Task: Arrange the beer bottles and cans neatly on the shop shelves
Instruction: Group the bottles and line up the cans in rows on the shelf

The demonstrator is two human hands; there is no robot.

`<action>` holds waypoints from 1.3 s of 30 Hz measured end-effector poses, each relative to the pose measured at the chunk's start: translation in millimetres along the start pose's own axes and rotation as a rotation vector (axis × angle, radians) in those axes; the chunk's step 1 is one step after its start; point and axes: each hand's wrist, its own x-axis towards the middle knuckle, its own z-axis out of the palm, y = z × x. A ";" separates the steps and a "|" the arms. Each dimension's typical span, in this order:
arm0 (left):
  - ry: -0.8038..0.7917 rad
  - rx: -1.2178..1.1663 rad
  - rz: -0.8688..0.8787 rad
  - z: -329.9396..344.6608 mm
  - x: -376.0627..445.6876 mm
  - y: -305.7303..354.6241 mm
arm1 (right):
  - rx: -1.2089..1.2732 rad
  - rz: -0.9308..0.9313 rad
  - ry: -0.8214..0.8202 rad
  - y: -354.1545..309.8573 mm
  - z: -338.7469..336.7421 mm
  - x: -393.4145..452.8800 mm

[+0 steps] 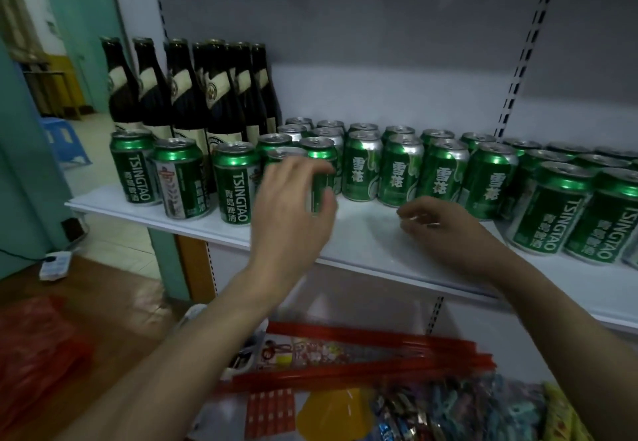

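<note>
While the green beer can (319, 178) stands upright on the white shelf (362, 243), the left hand (293, 205) curls around its front, thumb to the can's right and fingers blurred across its upper left; whether the fingers press the can firmly I cannot tell. To its left stand three Tsingtao cans (179, 181) in a loose front row, and behind them a cluster of dark beer bottles (193, 91) with cream labels stands upright at the shelf's left end. To the right, green Snow beer cans (400, 174) stand in rows running back toward the rear panel, and two more Tsingtao cans (580, 212) stand at the far right near the front edge. The right hand (445, 230) rests on the bare shelf in front of the Snow cans, fingers loosely curled and holding nothing. Below the shelf lie red plastic rods (373, 354) and mixed packaged goods (448, 413).
</note>
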 end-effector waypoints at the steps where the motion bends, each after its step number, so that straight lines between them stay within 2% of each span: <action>1: 0.034 -0.010 -0.075 -8.1 1.5 -9.3 | 0.064 -0.020 0.013 -12.0 7.4 3.3; 4: 0.021 -0.079 -0.287 -19.0 -3.5 -27.4 | 0.247 -0.053 -0.028 -49.4 38.8 15.2; 7: -0.090 -0.132 -0.415 -16.5 -16.9 -32.9 | 0.306 -0.056 -0.099 -75.7 69.2 24.2; 9: -0.136 -0.149 -0.482 -13.4 -22.2 -35.8 | 0.377 -0.050 -0.114 -84.3 82.4 26.8; 12: -0.118 -0.198 -0.521 -13.0 -21.4 -34.5 | 0.461 -0.043 -0.086 -87.2 90.7 25.6; 19: -0.189 -0.333 -0.451 -4.5 -2.4 -9.1 | 0.563 -0.091 0.079 -71.9 61.7 8.6; 23: -0.245 -0.551 -0.380 13.3 36.4 19.8 | 0.625 -0.102 0.162 -61.6 14.7 10.7; 27: -0.330 -0.729 -0.396 37.3 71.2 55.9 | 0.629 -0.115 0.212 -42.7 -34.0 11.9; 39: -0.382 -0.718 -0.302 103.4 111.1 191.6 | 0.590 -0.112 0.295 20.8 -170.1 -41.2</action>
